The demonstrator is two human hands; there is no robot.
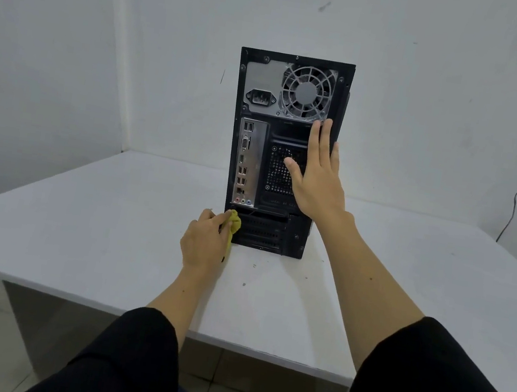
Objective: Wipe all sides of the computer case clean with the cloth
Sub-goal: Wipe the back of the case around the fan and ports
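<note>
we hold the yellow cloth [233, 223] bunched in our left hand [206, 241] at the lower left corner of the upright computer case [340, 107] on the white table [79, 219]; our right hand [318, 178], fingers spread flat, braces its rear panel, which rises above the cloth.

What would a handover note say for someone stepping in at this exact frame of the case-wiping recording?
Left hand: grips the bunched yellow cloth against the lower left corner of the rear panel.
Right hand: open, fingers straight, laid over the rear panel beside the mesh vent.
Computer case: upright on the white table, rear panel facing the person, near the back wall.
Done: cannot tell which sides are already wiped; the cloth is on the rear panel now.
Left: finish the rear panel, then turn the case to check and wipe the other sides.
</note>
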